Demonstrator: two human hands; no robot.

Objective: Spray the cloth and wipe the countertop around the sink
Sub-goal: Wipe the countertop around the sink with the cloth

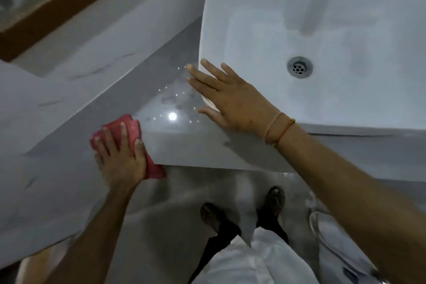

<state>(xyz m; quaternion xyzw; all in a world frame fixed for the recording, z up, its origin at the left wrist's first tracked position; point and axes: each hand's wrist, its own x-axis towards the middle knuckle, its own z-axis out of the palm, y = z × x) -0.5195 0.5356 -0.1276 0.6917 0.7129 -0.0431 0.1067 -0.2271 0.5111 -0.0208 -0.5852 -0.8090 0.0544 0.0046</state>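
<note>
At left, near edge of the bench [184,145]: left hand [122,159] flat on the red cloth [132,127], fingers [108,139] spread and pressing it down. Wiping step in hand, by the look of it; no spray bottle in view. Just right, droplets [177,94] unwiped beside the sink [230,18]. Right hand [230,99] open, fingers splayed, resting at the sink's left rim, holding nothing. Next: cloth pushed right and farther, through the drops.
</note>
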